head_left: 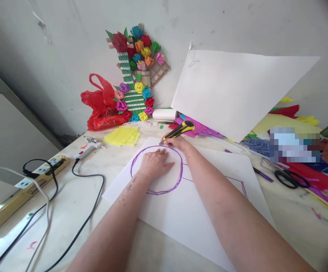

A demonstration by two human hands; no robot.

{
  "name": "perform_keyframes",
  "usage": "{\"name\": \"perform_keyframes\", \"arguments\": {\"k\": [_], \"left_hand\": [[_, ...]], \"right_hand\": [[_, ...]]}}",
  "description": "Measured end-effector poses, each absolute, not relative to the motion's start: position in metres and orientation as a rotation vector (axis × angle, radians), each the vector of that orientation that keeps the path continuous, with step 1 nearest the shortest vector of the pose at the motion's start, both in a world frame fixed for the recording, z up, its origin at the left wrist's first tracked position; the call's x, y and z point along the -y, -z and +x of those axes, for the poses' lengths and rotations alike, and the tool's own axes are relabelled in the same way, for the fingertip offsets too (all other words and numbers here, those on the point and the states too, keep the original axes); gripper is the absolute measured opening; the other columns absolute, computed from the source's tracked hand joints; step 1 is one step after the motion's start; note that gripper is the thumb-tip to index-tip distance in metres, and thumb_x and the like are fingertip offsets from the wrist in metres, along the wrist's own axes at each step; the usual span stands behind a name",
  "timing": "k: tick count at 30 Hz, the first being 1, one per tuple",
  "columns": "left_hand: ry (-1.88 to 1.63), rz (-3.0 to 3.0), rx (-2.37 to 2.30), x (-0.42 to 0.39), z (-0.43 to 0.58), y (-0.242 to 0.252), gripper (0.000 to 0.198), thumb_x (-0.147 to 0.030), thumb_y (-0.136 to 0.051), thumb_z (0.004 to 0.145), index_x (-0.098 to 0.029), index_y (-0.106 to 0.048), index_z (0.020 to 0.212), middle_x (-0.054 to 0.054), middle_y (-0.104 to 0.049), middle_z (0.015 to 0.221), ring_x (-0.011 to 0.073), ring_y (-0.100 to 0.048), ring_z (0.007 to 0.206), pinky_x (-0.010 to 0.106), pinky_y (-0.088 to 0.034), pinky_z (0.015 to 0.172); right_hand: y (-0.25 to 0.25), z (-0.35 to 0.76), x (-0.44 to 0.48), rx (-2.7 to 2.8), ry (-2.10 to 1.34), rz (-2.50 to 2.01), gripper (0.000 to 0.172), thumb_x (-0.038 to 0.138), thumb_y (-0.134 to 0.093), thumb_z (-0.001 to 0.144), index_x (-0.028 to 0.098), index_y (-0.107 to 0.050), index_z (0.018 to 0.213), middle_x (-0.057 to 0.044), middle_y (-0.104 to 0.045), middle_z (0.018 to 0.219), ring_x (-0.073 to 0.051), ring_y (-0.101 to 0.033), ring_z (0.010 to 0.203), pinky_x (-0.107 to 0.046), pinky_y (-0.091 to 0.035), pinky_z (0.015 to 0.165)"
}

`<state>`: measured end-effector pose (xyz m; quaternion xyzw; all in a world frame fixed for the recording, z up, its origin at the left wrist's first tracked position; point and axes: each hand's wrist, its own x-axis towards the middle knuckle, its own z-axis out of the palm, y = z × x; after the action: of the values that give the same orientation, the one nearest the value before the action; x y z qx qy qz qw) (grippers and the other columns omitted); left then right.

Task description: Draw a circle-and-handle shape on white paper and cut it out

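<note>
Work on the white sheet (186,204), laid across the middle of the counter (76,196), short of its far edge. Press down with the left hand (154,164), spread flat inside the purple circle (164,193); steer with the right hand (177,143), wrapped around the yellow-and-black knife (177,130), with its blade tip (161,143) near the circle's far arc. For a clean cut, best to follow the line in short, even strokes, turn the sheet at the curve, and set the left fingers (163,151) farther from the blade.
</note>
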<state>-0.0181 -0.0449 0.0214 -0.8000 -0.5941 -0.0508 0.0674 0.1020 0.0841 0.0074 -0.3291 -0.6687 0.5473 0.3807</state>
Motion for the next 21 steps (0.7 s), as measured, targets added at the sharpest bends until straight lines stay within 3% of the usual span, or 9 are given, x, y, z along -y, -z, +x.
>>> {"name": "perform_keyframes", "arguments": {"k": [21], "left_hand": [[0.119, -2.409, 1.768, 0.043, -0.019, -0.020, 0.045, -0.053, -0.038, 0.086, -0.027, -0.057, 0.117, 0.002, -0.056, 0.130, 0.0223, -0.056, 0.111, 0.034, -0.047, 0.083]], "right_hand": [[-0.016, 0.107, -0.079, 1.713, -1.428, -0.903, 0.014, 0.011, -0.057, 0.056, 0.015, -0.063, 0.068, 0.005, -0.047, 0.043, -0.008, -0.041, 0.044, -0.022, -0.031, 0.047]]}}
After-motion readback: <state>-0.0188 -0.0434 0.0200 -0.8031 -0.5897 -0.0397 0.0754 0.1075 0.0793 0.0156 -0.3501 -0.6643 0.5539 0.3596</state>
